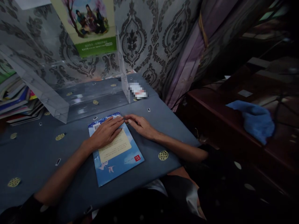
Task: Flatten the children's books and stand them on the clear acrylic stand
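A blue book (112,171) lies on the patterned blue tablecloth, showing a cream panel of text, a barcode and a small red logo. Across its upper part, my left hand (106,132) rests flat with the fingers stretched out. My right hand (140,126) is at the book's upper right edge, fingers extended and slightly bent, the tips close to those of my left hand. I cannot tell whether the fingertips touch. Neither hand grips anything that I can see.
Behind the book stands a clear acrylic rack (123,71); a yellow-green picture book (93,28) is upright in it. Stacked books (21,102) are at the left. A pixelated item (137,91) lies by the rack. A blue cloth (257,121) hangs over dark red furniture (219,115) at right.
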A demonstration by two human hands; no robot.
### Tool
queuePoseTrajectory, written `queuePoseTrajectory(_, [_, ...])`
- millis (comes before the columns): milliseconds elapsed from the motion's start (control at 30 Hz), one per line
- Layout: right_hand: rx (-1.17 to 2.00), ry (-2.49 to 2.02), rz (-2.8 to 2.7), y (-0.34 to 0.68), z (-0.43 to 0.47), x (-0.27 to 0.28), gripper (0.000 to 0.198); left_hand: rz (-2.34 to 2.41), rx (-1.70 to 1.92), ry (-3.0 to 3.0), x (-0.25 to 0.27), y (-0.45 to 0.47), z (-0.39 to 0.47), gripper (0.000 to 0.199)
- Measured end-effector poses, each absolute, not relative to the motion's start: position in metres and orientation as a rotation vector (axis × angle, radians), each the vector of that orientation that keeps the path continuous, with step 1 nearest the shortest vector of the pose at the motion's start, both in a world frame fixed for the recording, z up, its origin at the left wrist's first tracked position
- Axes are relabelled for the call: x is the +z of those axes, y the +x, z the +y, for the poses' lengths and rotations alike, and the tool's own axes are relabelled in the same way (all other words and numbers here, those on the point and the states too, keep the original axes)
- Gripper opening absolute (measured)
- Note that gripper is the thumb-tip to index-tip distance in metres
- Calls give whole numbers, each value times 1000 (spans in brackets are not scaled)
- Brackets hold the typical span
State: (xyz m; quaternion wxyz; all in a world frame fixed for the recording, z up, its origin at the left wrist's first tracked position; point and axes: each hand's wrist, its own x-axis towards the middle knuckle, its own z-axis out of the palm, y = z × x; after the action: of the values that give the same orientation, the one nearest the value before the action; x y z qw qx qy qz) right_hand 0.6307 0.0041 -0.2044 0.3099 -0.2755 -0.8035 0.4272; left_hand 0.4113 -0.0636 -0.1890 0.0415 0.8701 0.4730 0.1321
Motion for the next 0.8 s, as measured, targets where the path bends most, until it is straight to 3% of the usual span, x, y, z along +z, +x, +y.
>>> queuePoseTrajectory(800, [1181, -723, -2122, 665, -42, -196, 32, 1321, 309, 2673, -181, 437, -102, 51])
